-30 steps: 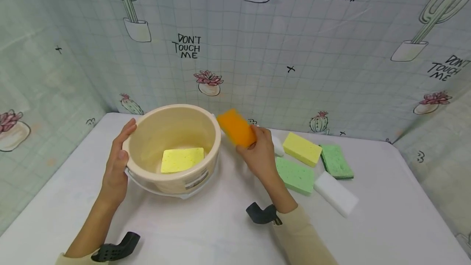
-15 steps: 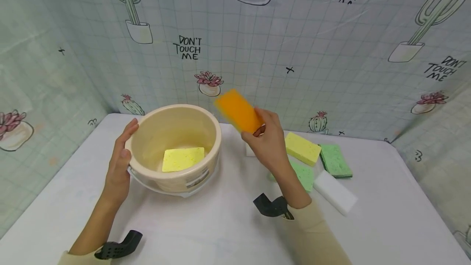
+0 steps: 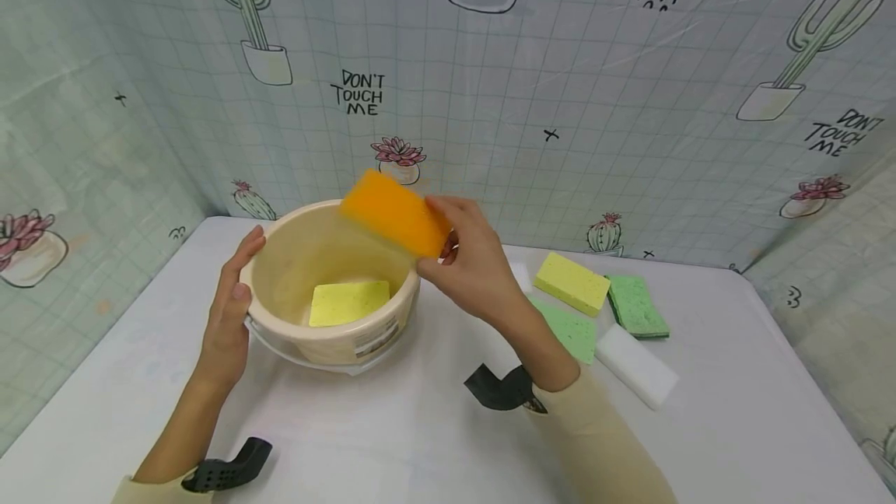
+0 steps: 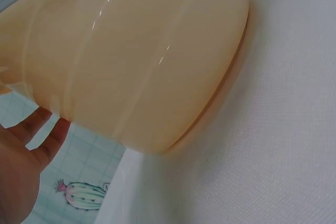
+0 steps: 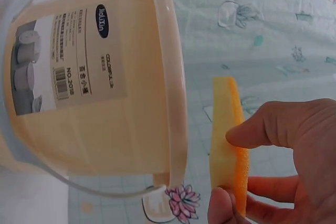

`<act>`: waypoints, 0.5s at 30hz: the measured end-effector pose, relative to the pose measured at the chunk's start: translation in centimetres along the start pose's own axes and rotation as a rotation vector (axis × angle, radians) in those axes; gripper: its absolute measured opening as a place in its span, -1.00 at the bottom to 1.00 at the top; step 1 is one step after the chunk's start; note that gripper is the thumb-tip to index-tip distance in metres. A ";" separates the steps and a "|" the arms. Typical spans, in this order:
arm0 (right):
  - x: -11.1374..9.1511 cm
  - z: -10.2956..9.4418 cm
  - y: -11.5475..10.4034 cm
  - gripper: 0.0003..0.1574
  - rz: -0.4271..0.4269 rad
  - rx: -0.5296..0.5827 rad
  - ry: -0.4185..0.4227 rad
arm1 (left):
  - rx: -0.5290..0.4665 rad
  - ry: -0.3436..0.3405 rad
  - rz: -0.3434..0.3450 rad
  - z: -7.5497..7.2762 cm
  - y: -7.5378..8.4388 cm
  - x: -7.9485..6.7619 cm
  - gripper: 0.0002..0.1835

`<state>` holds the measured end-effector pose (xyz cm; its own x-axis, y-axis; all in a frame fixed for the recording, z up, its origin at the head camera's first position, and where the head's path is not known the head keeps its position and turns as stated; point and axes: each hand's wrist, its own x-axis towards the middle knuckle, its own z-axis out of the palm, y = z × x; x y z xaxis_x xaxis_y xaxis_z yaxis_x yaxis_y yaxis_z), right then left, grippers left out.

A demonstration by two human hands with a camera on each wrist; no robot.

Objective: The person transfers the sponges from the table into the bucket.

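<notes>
A cream bucket stands on the white table, its pale handle lowered around the outside. Inside it lies a yellow sponge. My left hand rests against the bucket's left side; in the left wrist view, extended fingers touch the wall. My right hand pinches an orange sponge at one end, thumb on one face and fingers on the other. This sponge hangs tilted above the bucket's back right rim. In the right wrist view its pale yellow side faces the bucket opening.
Right of the bucket lie a yellow sponge, a light green sponge, a darker green sponge and a white block. Another white piece is partly hidden behind my right hand. A cactus-print cloth hangs behind the table.
My right hand has lifted the orange sponge from beside the bucket, then brought it left over the rim. The left hand and bucket stay nearly in place.
</notes>
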<state>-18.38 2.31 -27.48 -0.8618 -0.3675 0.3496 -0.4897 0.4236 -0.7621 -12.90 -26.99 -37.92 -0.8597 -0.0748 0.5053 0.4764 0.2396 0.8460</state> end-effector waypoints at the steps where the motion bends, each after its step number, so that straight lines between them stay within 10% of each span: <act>1: 0.1 0.2 -0.2 -0.16 -0.013 -0.007 -0.021 | 0.000 0.000 -0.001 0.0 0.0 0.0 -0.43; 15: 2.1 2.6 -1.1 -0.17 -0.163 -0.175 -0.284 | 0.016 -0.011 -0.010 0.1 0.5 0.0 -0.42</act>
<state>-19.26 -1.09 -27.30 -0.7120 -0.6463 0.2746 -0.6536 0.4670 -0.5956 -12.67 -26.79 -37.55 -0.8664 -0.0662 0.4949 0.4650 0.2540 0.8481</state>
